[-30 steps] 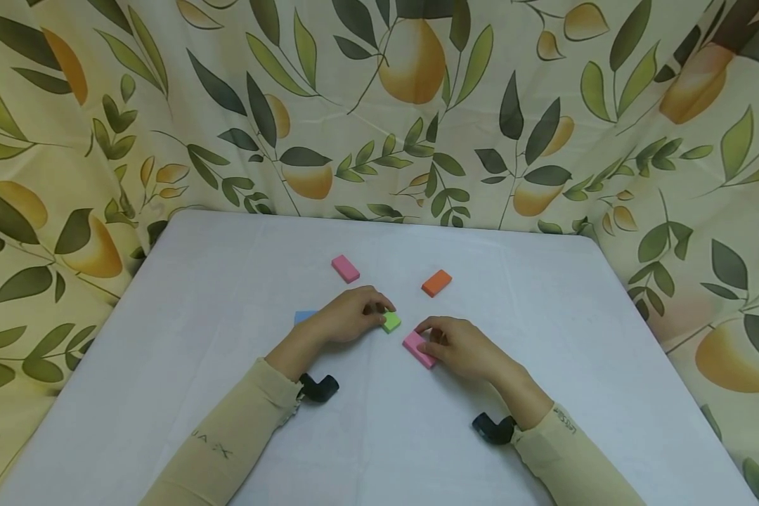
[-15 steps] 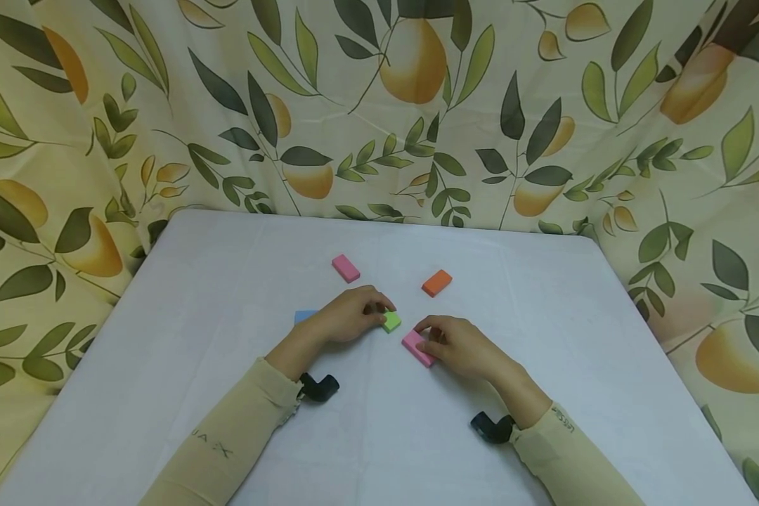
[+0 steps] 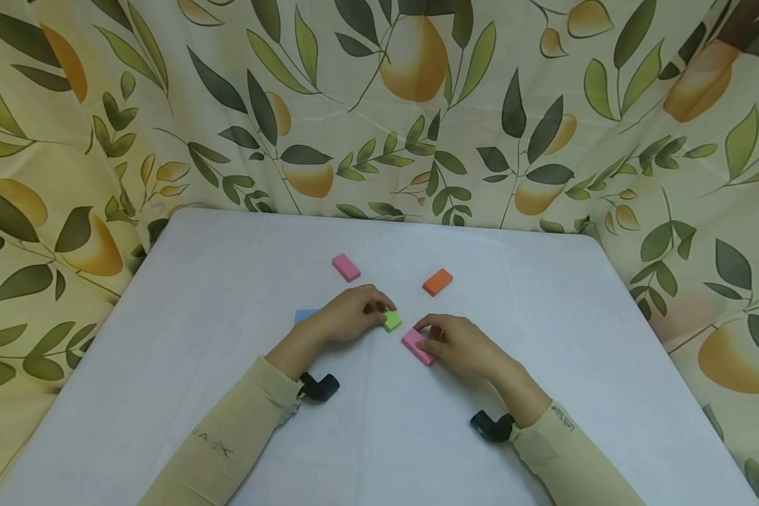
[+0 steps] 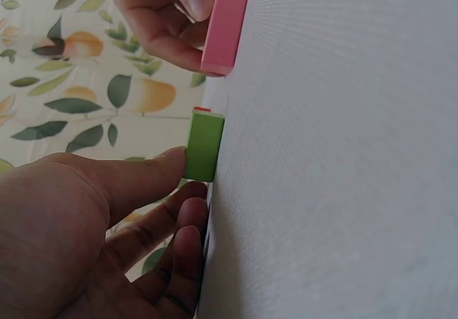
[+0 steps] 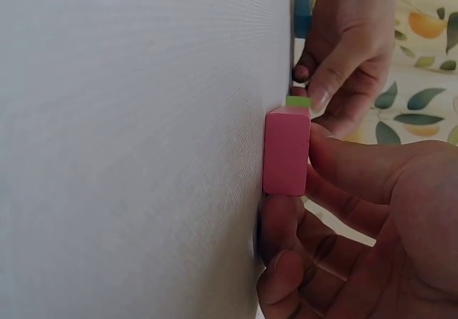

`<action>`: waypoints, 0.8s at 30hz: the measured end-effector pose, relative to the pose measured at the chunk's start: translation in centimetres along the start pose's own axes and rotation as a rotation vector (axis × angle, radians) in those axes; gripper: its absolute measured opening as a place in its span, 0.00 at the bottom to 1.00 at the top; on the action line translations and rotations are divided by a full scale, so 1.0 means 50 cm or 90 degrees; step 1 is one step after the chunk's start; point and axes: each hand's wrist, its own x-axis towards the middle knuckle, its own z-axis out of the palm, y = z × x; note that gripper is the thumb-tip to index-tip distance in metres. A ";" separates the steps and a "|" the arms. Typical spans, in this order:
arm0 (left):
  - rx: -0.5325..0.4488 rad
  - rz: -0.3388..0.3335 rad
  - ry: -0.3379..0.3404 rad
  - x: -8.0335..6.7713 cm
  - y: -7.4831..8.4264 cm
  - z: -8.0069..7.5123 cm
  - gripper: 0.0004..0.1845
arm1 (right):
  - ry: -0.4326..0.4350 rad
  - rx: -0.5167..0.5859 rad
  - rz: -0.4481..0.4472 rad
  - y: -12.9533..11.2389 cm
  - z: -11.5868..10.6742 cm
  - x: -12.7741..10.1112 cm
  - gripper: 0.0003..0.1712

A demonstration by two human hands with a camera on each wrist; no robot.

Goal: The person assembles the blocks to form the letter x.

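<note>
Near the middle of the table my left hand (image 3: pixel 351 314) holds a small green block (image 3: pixel 392 321) by its edges, thumb on top in the left wrist view. Just to the right and nearer to me, my right hand (image 3: pixel 460 346) grips a pink block (image 3: pixel 412 343) between thumb and fingers. Both blocks lie on the white cloth, with a small gap between them in the head view. The right wrist view has the pink block (image 5: pixel 288 154) up close, the green block (image 5: pixel 298 101) partly hidden behind it.
Farther back lie another pink block (image 3: pixel 346 268) and an orange block (image 3: pixel 438 282). A blue block (image 3: pixel 304 315) is partly hidden behind my left wrist. White cloth covers the table (image 3: pixel 240 436); a patterned curtain (image 3: pixel 379 126) hangs behind it.
My right hand and its pink block have shifted very slightly to the left. The left hand and the green block stay where they were.
</note>
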 end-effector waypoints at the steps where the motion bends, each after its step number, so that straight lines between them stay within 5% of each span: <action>1: 0.000 -0.001 0.000 0.000 0.000 0.000 0.12 | 0.000 -0.002 -0.002 0.000 0.000 0.000 0.15; 24: 0.018 -0.001 0.005 0.002 -0.002 0.001 0.12 | -0.005 0.002 0.007 0.001 0.003 0.004 0.16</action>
